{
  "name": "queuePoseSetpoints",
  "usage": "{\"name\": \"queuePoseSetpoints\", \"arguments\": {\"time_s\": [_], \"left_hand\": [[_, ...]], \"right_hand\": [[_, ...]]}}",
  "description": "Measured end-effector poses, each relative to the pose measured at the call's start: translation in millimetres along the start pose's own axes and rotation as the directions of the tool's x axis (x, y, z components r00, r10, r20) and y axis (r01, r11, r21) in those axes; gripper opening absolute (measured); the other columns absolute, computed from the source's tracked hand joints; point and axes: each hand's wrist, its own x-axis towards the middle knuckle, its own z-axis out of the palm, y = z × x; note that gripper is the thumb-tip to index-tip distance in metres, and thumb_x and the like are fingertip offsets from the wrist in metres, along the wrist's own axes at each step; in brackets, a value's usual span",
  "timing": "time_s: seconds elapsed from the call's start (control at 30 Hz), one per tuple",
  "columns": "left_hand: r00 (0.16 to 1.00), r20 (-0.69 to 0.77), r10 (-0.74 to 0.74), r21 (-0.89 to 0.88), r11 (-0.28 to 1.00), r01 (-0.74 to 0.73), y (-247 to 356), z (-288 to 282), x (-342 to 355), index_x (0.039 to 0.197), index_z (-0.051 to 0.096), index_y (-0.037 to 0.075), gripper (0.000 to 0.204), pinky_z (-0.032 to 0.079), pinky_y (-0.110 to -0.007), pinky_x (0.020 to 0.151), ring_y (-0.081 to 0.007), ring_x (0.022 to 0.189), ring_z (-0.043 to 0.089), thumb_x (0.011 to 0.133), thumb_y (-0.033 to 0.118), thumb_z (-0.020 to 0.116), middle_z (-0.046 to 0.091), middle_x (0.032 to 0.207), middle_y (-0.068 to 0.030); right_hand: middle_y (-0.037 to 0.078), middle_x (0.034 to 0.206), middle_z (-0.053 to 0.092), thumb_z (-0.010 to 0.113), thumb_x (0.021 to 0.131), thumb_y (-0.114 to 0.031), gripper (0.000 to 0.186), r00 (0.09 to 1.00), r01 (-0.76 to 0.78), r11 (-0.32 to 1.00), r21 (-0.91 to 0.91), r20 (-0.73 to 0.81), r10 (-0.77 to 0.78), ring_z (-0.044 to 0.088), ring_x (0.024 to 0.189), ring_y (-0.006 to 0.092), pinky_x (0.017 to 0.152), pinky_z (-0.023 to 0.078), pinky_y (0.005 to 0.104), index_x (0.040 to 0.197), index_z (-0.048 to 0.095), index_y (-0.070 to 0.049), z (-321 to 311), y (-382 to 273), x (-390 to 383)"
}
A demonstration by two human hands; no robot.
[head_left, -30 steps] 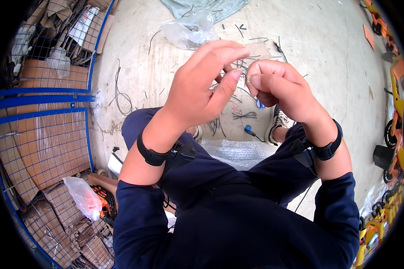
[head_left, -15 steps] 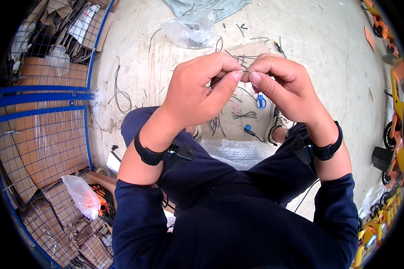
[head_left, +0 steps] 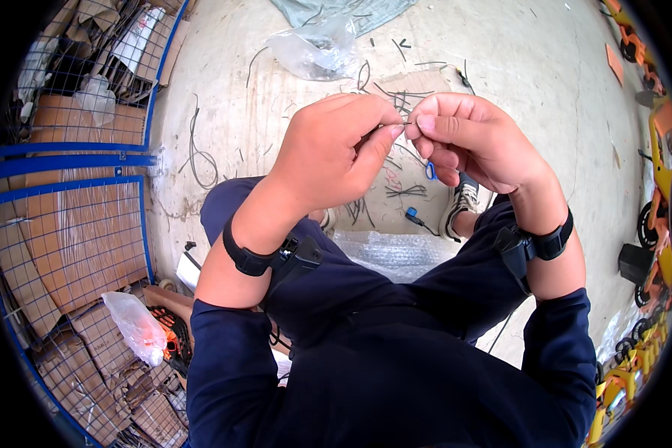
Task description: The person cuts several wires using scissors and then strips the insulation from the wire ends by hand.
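My left hand is closed, pinching a short thin dark wire between thumb and forefinger. Opposite it, my right hand grips the same wire's other end in a thumb-and-forefinger pinch, its lower fingers loosely curled. Only a small stretch of wire shows between the fingertips; the rest is hidden. Blue-handled scissors lie on the floor beneath my right hand, partly covered by it. Closer to my feet are a bunch of cut dark wire pieces and a blue connector on a short black cable.
Bubble wrap lies between my legs. A clear plastic bag and a grey-green cloth are farther out, with a coiled cable to the left. Blue mesh cages of cardboard line the left; yellow-and-orange wheeled machines line the right.
My right hand has turned and opened its lower fingers outward while keeping its pinch. It now covers more of the scissors. My left hand has barely moved.
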Motion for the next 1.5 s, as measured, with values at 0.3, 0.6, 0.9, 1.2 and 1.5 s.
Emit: {"name": "queuePoseSetpoints", "arguments": {"time_s": [0.3, 0.6, 0.9, 1.2, 1.5], "left_hand": [[0.999, 0.021, 0.034, 0.029, 0.999, -0.035, 0.4, -1.6, 0.0, 0.088, 0.067, 0.003, 0.006, 0.045, -0.027, 0.054, -0.0176, 0.06, 0.058, 0.082, 0.003, 0.067, 0.065, 0.074, -0.0069], [0.98, 0.038, -0.196, -0.079, 0.977, 0.198, 7.4, -7.1, 0.3, 0.089, 0.067, 0.0, 0.004, 0.046, -0.024, 0.058, -0.0107, 0.064, 0.06, 0.086, 0.003, 0.065, 0.066, 0.073, -0.0064], [0.985, 0.063, -0.162, -0.156, 0.973, 0.17, 7.7, -13.6, 0.3, 0.089, 0.067, -0.002, 0.006, 0.048, -0.022, 0.061, -0.0101, 0.068, 0.063, 0.089, 0.003, 0.063, 0.068, 0.077, -0.0066], [0.991, -0.08, -0.105, -0.285, 0.955, 0.078, 5.2, -8.9, 0.2, 0.086, 0.067, 0.002, 0.002, 0.042, -0.023, 0.048, -0.0092, 0.051, 0.055, 0.086, 0.003, 0.065, 0.064, 0.069, -0.006], [0.989, -0.135, -0.06, -0.207, 0.978, 0.031, 1.2, -5.4, 0.8, 0.085, 0.068, 0.004, 0.002, 0.044, -0.026, 0.05, -0.013, 0.055, 0.057, 0.083, 0.003, 0.066, 0.064, 0.069, -0.0051]], "right_hand": [[0.0, 0.077, 0.06, 0.055, 0.098, -0.014, 0.015, 1.0, 0.006, 0.992, -0.125, 0.006, -0.005, 0.05, 0.056, 0.0056, 0.052, 0.049, 0.0209, 0.098, 0.062, -0.001, 2.6, -0.8, 0.4], [-0.002, 0.082, 0.063, 0.056, 0.096, -0.013, 0.015, 0.981, 0.118, 0.896, -0.428, -0.092, -0.173, 0.055, 0.068, 0.004, 0.062, 0.046, 0.0205, 0.098, 0.065, -0.001, 21.5, -1.6, -2.7], [-0.002, 0.074, 0.063, 0.063, 0.091, -0.01, 0.013, 0.946, 0.163, 0.878, -0.45, -0.181, -0.269, 0.055, 0.067, 0.0021, 0.061, 0.046, 0.0196, 0.093, 0.07, 0.001, 30.8, 1.6, -4.9], [-0.004, 0.071, 0.063, 0.066, 0.091, -0.014, 0.015, 0.963, 0.114, 0.933, -0.342, -0.191, -0.188, 0.051, 0.061, 0.0002, 0.052, 0.04, 0.0175, 0.095, 0.072, -0.002, 33.0, 4.5, -4.0], [0.001, 0.084, 0.066, 0.062, 0.093, -0.011, 0.013, 0.872, 0.416, 0.768, -0.487, -0.028, -0.489, 0.058, 0.074, 0.0058, 0.065, 0.048, 0.0216, 0.099, 0.069, -0.001, 22.0, 20.8, 6.7]]}}
